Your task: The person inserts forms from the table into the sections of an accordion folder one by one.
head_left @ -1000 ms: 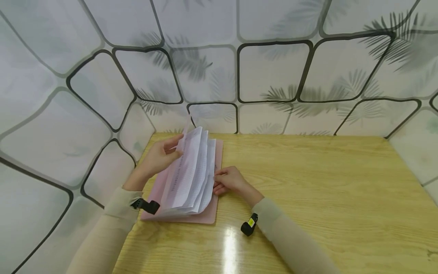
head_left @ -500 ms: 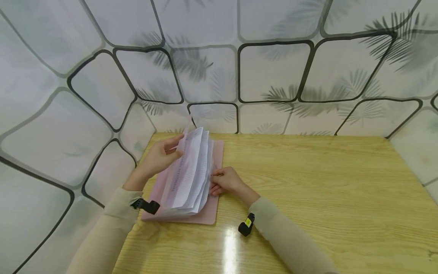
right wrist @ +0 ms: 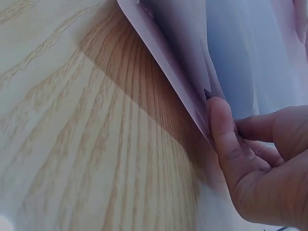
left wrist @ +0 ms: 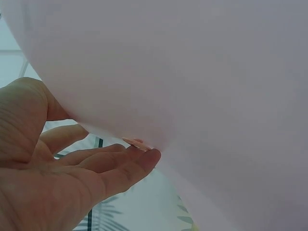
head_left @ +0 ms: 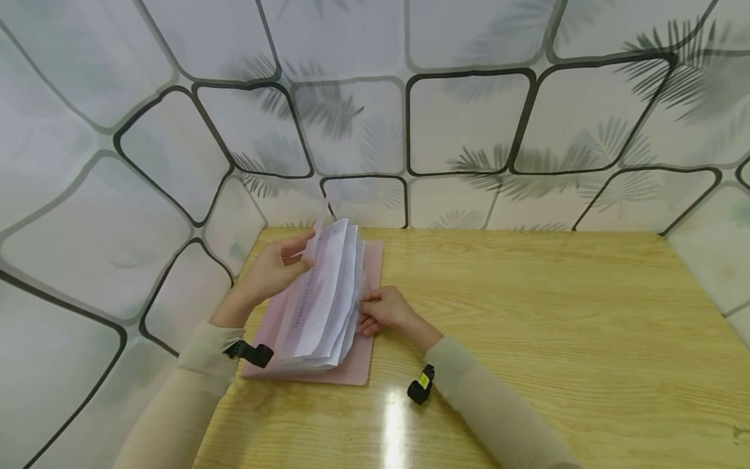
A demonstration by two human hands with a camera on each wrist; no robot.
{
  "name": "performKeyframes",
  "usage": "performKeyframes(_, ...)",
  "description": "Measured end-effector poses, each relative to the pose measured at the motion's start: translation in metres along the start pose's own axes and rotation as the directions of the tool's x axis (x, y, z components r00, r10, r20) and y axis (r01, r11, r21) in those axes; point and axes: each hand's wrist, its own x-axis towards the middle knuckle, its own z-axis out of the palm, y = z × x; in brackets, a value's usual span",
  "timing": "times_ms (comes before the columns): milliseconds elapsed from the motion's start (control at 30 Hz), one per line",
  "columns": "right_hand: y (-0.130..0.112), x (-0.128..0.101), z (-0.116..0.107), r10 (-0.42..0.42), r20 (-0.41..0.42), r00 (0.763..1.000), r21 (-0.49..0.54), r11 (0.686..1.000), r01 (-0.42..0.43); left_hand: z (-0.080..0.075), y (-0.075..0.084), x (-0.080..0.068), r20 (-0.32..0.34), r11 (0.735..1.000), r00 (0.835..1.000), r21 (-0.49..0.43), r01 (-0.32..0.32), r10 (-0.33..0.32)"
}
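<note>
A pink folder (head_left: 354, 374) lies open on the table at the left, its pages fanned upward. Printed white sheets (head_left: 328, 293) stand inside, seemingly in clear sleeves. My left hand (head_left: 263, 270) holds the raised pink cover by its edge between thumb and fingers; in the left wrist view the cover (left wrist: 192, 72) fills most of the picture above the hand (left wrist: 72, 178). On the folder's right side my right hand (head_left: 389, 309) pinches the edge of the back pages. A small dark pointed tip (right wrist: 207, 93) shows by its fingertip in the right wrist view; its kind is unclear.
The wooden table (head_left: 527, 312) stretches away to the right of the folder. A patterned wall (head_left: 463, 124) stands along its back and another along the left, close to the left forearm. Each wrist wears a small black camera (head_left: 252, 352).
My right hand has shifted slightly left along with the page edges, showing more of the pink back cover. My left hand keeps its place on the raised cover.
</note>
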Motion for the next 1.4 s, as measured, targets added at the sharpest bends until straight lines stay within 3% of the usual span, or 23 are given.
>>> performKeyframes(200,0.0,-0.008,-0.01,0.001,-0.025,1.0,0.001,1.0,-0.001,0.008,0.0,0.003,0.022,1.0,1.0,0.02,-0.019,0.019)
performKeyframes(567,-0.008,-0.019,-0.058,-0.022,-0.135,0.991,-0.044,0.999,0.016,0.029,-0.007,0.009,0.061,0.991,0.994,0.097,-0.092,0.086)
performKeyframes(800,-0.022,-0.031,-0.088,-0.074,-0.169,0.983,-0.141,0.989,0.05,0.039,-0.006,0.009,0.044,0.965,0.996,0.247,-0.088,0.079)
performKeyframes(1000,-0.03,-0.042,-0.113,-0.128,-0.195,0.972,-0.242,0.967,0.079,0.04,0.0,0.011,0.084,0.943,0.993,0.318,-0.1,0.077)
performKeyframes(1100,-0.035,-0.051,-0.126,-0.195,-0.211,0.958,-0.384,0.917,0.102,0.039,0.005,0.016,0.086,0.934,0.991,0.336,-0.126,0.102)
performKeyframes(1233,-0.042,-0.06,-0.142,-0.328,-0.227,0.917,-0.587,0.798,0.14,0.042,0.013,0.027,0.065,0.92,0.99,0.365,-0.142,0.126)
performKeyframes(1400,-0.049,-0.065,-0.154,-0.463,-0.25,0.85,-0.726,0.671,0.152,0.058,0.02,0.044,0.093,0.879,0.989,0.453,-0.147,0.118)
